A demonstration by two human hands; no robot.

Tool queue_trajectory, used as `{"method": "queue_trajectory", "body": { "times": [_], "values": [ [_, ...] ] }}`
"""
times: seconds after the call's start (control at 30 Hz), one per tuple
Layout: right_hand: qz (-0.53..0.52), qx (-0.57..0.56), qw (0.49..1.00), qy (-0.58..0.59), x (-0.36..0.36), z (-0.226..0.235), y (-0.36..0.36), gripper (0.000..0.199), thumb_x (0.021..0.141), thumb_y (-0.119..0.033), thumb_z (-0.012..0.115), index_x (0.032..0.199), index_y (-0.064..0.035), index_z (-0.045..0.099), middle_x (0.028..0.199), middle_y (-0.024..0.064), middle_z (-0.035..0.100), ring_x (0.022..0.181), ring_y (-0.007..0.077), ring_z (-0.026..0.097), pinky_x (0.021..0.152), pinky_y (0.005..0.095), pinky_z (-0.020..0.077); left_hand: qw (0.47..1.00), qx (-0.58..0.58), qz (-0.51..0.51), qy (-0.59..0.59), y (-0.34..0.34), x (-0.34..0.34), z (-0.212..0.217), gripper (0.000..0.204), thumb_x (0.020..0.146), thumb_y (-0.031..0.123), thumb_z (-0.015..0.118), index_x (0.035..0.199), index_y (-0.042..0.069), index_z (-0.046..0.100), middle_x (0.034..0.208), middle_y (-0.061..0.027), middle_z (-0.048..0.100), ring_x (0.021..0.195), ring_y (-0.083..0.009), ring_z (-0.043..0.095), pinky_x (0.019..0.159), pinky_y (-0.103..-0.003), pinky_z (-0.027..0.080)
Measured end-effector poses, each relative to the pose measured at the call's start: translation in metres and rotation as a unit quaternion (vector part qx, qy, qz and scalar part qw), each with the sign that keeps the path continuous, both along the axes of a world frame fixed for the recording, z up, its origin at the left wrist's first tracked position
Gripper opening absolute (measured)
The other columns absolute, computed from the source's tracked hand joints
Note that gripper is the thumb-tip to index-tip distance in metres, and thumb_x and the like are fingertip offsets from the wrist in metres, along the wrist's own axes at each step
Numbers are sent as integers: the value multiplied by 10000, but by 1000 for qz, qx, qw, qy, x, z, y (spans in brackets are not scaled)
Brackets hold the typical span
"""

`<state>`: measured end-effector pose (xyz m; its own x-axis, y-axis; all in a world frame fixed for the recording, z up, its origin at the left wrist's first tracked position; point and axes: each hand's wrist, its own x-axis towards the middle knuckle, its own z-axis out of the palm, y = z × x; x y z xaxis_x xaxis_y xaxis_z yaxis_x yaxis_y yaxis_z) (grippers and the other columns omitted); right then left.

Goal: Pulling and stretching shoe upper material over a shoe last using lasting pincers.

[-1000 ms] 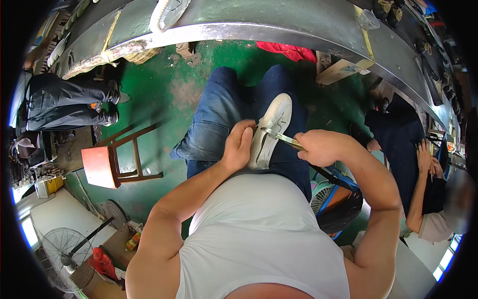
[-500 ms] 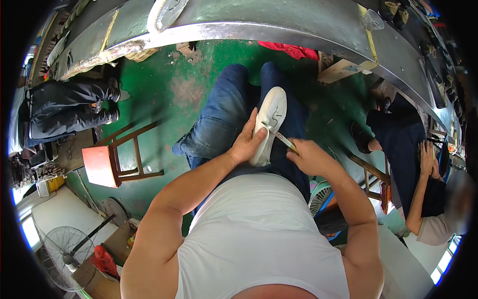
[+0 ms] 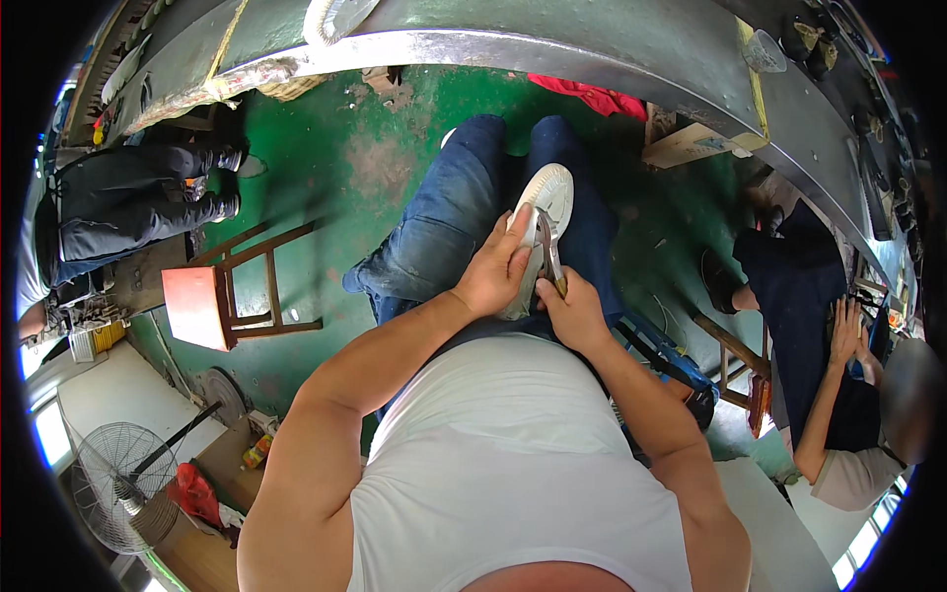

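Observation:
A white shoe [image 3: 548,190] rests over my lap with its toe pointing away from me, and its lacing area faces up. My left hand [image 3: 495,268] grips it from the left side, thumb lying across the upper. In my right hand [image 3: 572,308] is a metal hand tool [image 3: 547,244] with a curved end and a yellowish handle. Its metal end lies against the shoe, close to my left fingers; I cannot make out its exact kind. Both hands are close together, and my left hand hides part of the shoe's middle.
A grey metal-edged workbench [image 3: 434,47] curves across the far side, with another white shoe [image 3: 330,20] on it. Stools stand at left [image 3: 197,308] and right [image 3: 758,380]. A cardboard box [image 3: 686,145] sits under the bench. Other people are on both sides; a wire fan [image 3: 123,483] stands lower left.
My right hand has moved in closer to my left hand, and the tool has turned more upright against the shoe. My left thumb has shifted further up the shoe. The view has shifted slightly.

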<state>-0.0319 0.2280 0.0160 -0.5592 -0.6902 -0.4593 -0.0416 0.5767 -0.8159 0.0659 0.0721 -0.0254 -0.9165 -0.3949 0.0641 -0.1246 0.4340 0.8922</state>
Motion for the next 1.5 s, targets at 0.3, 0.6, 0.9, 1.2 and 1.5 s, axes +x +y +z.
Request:
{"method": "queue_trajectory", "body": {
  "times": [0.3, 0.6, 0.9, 1.2, 1.5],
  "values": [
    [72, -18, 839, -539, -92, 2, 35, 374, 986, -241, 617, 1201, 61, 570, 999, 122, 659, 832, 208, 689, 523, 275, 579, 997, -25, 8, -75, -1, -7, 29, 539, 974, 109, 493, 1497, 192, 390, 1377, -263, 465, 1140, -447, 578, 948, -447, 520],
    [132, 14, 991, 3, -91, 24, -28, 464, 1053, -378, 423, 897, 25, 593, 705, 93, 644, 620, 182, 646, 600, 342, 508, 992, -79, -56, -82, -6, -5, 26, 543, 974, 160, 524, 1496, 239, 399, 1401, -304, 433, 930, -465, 665, 823, -474, 570],
    [202, 70, 977, 21, -85, 44, -37, 415, 1042, -343, 447, 916, 30, 577, 800, 232, 671, 751, 411, 662, 685, 480, 508, 974, 62, 25, -214, -2, 0, 23, 773, 999, 268, 524, 1538, -50, 71, 1468, -357, 365, 1287, -483, 479, 1060, -461, 429],
    [280, 25, 947, 158, -66, 23, 5, 415, 1026, -355, 470, 985, 41, 586, 866, 244, 661, 815, 435, 643, 721, 500, 499, 938, 269, -68, -207, -8, 25, 37, 879, 986, 253, 581, 1576, 18, -27, 1530, -297, 345, 1417, -357, 390, 1156, -371, 320],
    [-75, -116, 977, -161, -58, -39, 61, 428, 1074, -358, 384, 1067, 17, 593, 829, 71, 647, 692, 136, 629, 629, 278, 492, 861, 506, -45, -18, -67, 24, 105, 653, 956, 1, 571, 1546, -1, 289, 1536, -119, 415, 1384, -193, 417, 1140, -338, 312]
  ]
}}
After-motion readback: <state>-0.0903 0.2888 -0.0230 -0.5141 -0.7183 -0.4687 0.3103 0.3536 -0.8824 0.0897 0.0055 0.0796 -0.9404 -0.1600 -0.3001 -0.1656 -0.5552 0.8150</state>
